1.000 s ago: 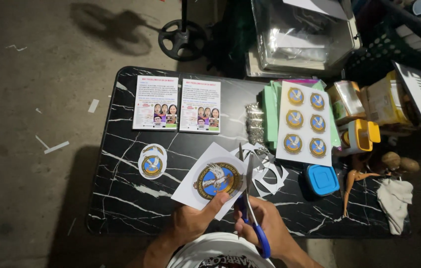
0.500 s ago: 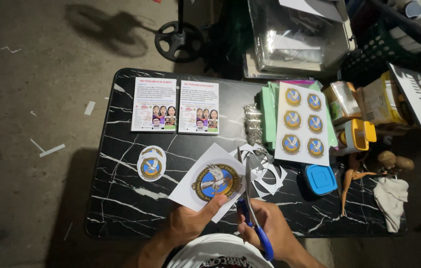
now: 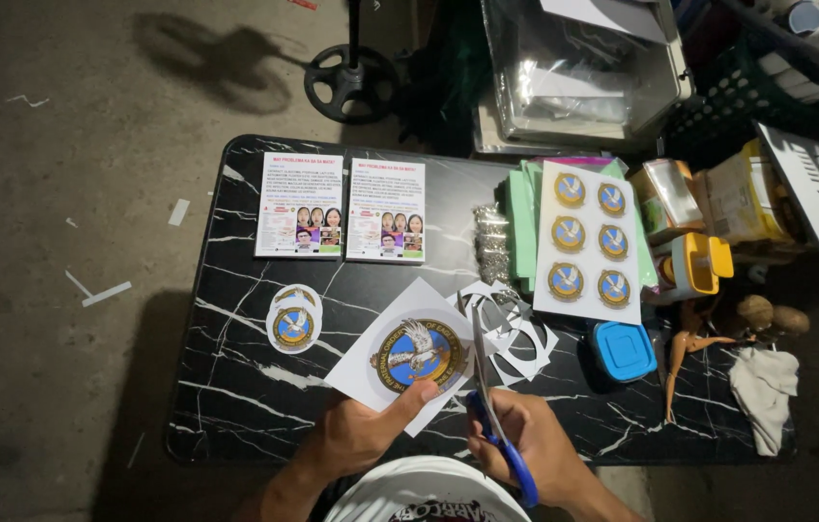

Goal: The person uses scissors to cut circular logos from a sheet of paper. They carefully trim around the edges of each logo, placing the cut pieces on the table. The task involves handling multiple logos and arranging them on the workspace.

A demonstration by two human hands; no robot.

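Fingers (image 3: 419, 394) of the left hand (image 3: 363, 432) pinch the emblem sheet's (image 3: 407, 354) near edge.

White paper sheet (image 3: 400, 358) with one large round emblem print, blue centre, gold ring, white bird; held tilted like a diamond above the near middle of the black marble table (image 3: 235, 387), near corner pinched from below. Scissors (image 3: 491, 406), blue handles, metal blades slightly parted, pointing far, blades at the sheet's right edge beside the emblem. Handles sit low, near the table's near edge. Sheet looks uncut around the emblem on its left and far sides; right side hidden by blades.
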